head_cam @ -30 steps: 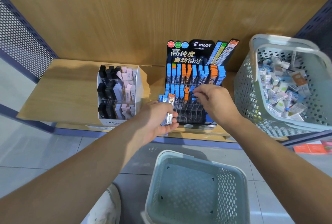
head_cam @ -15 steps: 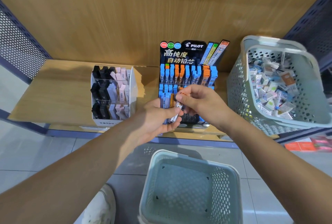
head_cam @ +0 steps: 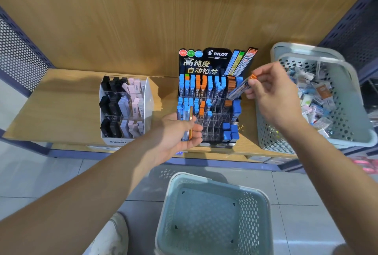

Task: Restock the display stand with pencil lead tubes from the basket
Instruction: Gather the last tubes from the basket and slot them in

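Left forearm extended forward; left hand (head_cam: 180, 132) palm up, fingers curled round a bundle of lead tubes (head_cam: 185, 120). Right forearm enters from lower right; right hand (head_cam: 272, 95) raised, thumb and fingertips pinching one orange-capped tube (head_cam: 238, 90), held tilted.

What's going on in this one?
A person is restocking a Pilot lead stand on a shelf. The right hand pinches one orange-capped tube, tilted, over the stand's right side. The left hand grips a bundle of tubes in front of the stand. A basket of mixed stock sits right of it; many front slots are unfilled.
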